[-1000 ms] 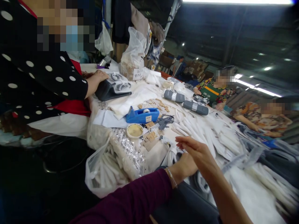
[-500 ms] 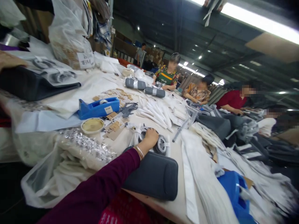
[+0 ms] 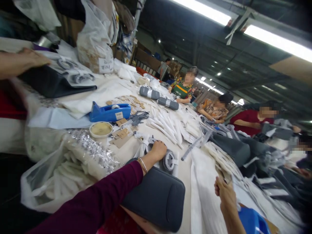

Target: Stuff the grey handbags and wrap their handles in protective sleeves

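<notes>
My left hand (image 3: 158, 150), in a maroon sleeve with a bracelet at the wrist, rests closed on a bundle of grey coiled straps (image 3: 169, 160) just beyond a dark grey padded cushion (image 3: 158, 196) at the table's near edge. My right hand (image 3: 225, 191) is at the lower right, fingers curled over white fabric strips (image 3: 207, 195), close to a blue container (image 3: 253, 222); what it grips, if anything, is hidden.
A blue tape dispenser (image 3: 109, 112), a round tin (image 3: 100, 129), brown tags (image 3: 120, 133), scissors (image 3: 137, 117) and white strips (image 3: 168, 125) cover the table. Plastic bag of white pieces (image 3: 63, 175) hangs at the near left. A co-worker's hand (image 3: 29, 60) rests far left; several people sit opposite.
The view has swung right from the co-worker at the left. My left hand stays on the straps. My right hand went out of view, then reappeared at the lower right over the white strips.
</notes>
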Demonstrator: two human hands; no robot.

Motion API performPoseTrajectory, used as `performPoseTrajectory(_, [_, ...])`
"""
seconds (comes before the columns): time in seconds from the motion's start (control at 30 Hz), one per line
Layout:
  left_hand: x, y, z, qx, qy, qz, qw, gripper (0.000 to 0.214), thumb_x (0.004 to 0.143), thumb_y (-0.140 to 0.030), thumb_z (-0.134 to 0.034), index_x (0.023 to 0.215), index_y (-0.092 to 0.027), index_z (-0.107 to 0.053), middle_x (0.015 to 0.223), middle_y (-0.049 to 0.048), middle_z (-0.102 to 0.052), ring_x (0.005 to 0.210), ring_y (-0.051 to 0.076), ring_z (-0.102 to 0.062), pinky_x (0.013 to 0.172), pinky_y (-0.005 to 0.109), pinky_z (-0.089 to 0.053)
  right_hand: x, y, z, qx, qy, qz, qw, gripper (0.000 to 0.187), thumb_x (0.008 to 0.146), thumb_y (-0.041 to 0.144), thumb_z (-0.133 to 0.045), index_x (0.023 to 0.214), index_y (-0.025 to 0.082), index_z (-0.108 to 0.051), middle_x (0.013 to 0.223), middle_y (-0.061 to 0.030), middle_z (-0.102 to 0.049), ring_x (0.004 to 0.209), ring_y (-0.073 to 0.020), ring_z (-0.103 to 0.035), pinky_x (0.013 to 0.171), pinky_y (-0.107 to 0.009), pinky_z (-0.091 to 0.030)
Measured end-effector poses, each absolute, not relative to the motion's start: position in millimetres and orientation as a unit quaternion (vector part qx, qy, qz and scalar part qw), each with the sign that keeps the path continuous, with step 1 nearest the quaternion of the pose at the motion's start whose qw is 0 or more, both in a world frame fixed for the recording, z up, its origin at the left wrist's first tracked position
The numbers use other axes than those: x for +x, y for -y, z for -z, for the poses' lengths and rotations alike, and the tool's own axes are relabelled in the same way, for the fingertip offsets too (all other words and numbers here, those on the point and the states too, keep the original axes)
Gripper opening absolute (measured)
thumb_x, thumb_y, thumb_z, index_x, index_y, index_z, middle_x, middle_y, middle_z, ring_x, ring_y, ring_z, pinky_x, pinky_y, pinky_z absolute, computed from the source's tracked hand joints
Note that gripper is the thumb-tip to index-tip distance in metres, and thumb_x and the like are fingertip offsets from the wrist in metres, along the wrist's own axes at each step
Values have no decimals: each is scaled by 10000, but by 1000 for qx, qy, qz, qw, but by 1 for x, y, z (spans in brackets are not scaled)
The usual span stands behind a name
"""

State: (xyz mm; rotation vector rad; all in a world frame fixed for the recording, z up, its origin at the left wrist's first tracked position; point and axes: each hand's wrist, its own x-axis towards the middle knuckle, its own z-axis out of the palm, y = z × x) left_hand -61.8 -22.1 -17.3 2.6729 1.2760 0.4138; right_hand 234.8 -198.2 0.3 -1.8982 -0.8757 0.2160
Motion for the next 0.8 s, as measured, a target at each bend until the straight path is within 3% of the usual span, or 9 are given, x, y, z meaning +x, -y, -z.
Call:
performPoseTrajectory(0.13, [-64,22,20,891,-423,-147,70,224,859,-118,-471,916,-100,-687,967,163,-670,967,268,-584,761,367,-427,214,160,15,-774,434,-164,431,324,617,461,-659,717,153,-653,610,-52,-628,521,-168,-544,477,-289,-441])
performPoseTrajectory(0.27, [-64,22,21,892,-420,-153,67,219,852,-116,-476,901,-97,-689,940,169,-670,934,267,-586,739,366,-422,182,100,21,-757,518,-183,354,329,684,401,-580,867,147,-681,748,-66,-679,674,-216,-630,599,-322,-500])
performPoseTrajectory(0.37, [-63,22,23,889,-423,-165,62,221,843,-98,-470,881,-94,-687,919,170,-666,919,271,-582,734,375,-422,160,50,17,-751,610,-44,248,282,751,268,-488,922,155,-681,815,-72,-670,772,-213,-634,702,-324,-490])
performPoseTrajectory(0.5, [-63,21,25,887,-423,-176,57,234,855,-99,-440,893,-102,-670,934,143,-648,928,265,-563,782,389,-426,138,6,16,-778,607,106,124,323,717,77,-468,975,133,-654,928,-136,-623,901,-240,-586,781,-358,-439])
performPoseTrajectory(0.6, [-69,23,16,885,-420,-196,54,253,874,-91,-384,940,-116,-627,1004,126,-608,985,247,-527,819,368,-429,129,-4,21,-817,555,113,107,306,761,84,-472,1044,91,-586,975,-190,-605,974,-286,-548,808,-407,-404])
performPoseTrajectory(0.8, [-88,46,-20,873,-369,-311,68,194,859,-79,-388,950,-164,-537,1049,90,-533,1048,209,-452,926,322,-398,143,21,22,-822,561,93,43,445,814,166,-508,1255,144,-449,1036,-151,-619,909,-248,-579,756,-341,-389])
